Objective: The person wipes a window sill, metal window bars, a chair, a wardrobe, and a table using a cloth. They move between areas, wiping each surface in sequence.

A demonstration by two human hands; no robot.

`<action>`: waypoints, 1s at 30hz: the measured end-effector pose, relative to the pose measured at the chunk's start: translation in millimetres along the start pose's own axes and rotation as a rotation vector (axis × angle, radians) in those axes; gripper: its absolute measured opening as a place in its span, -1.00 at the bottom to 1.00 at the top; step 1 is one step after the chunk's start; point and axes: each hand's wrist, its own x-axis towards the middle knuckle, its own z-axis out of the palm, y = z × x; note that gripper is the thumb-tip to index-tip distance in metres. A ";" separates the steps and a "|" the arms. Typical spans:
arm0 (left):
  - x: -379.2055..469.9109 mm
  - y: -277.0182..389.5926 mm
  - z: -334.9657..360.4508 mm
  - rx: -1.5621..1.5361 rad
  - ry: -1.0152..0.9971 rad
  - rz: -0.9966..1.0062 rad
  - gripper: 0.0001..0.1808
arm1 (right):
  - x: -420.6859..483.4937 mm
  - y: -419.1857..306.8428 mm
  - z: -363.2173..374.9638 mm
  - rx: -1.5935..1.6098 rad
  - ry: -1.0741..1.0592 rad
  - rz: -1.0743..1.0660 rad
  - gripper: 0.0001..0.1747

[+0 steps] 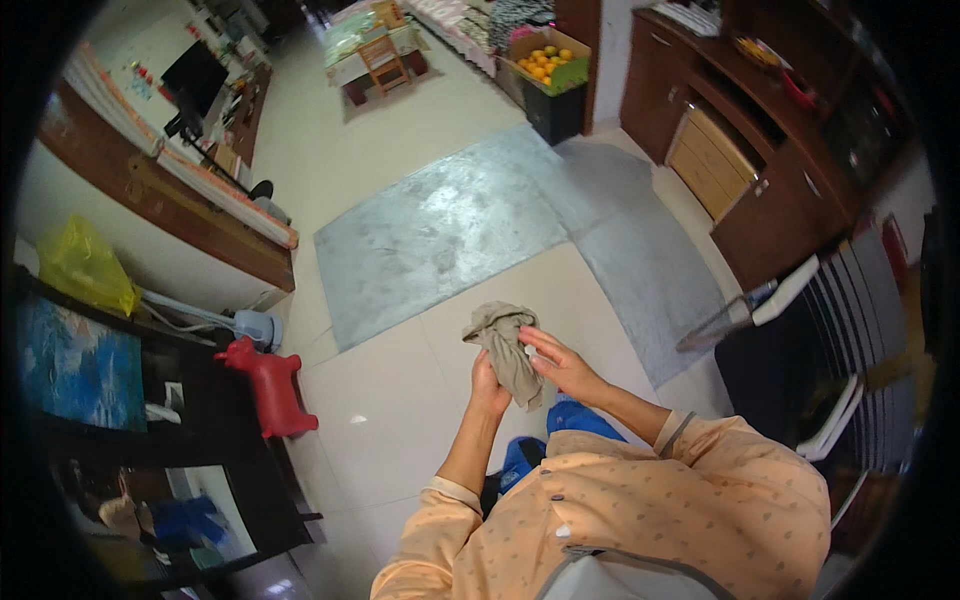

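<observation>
A crumpled grey-beige cloth (504, 341) is held in front of my body, above the pale tiled floor. My left hand (489, 384) grips it from the lower left, with its fingers partly hidden under the fabric. On the other side, my right hand (564, 366) has its fingers extended and slightly apart, the fingertips at the cloth's right edge; whether it grips any fabric cannot be told. Beyond the cloth, a grey floor mat (442, 232) lies on the tiles, and a second grey mat (645, 255) lies to its right.
A red animal-shaped toy (274, 390) stands at the left beside a black cabinet. Chairs with striped backs (862, 300) are at the right, near a brown wooden cabinet (787, 225). Farther off stand a box of orange fruit (551, 75) and a small wooden chair (382, 60).
</observation>
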 end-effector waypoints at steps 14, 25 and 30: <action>161.1 241.6 26.9 -0.066 0.121 0.334 -0.54 | 373.8 -24.0 45.9 -0.137 -0.259 -0.193 -0.44; 329.8 431.3 28.5 0.240 0.163 0.089 -0.63 | 606.9 -48.3 2.7 -0.212 -0.147 -0.237 -0.42; 446.6 507.6 41.9 0.382 0.081 0.038 -0.61 | 731.3 -36.0 -47.8 -0.089 -0.062 -0.184 -0.43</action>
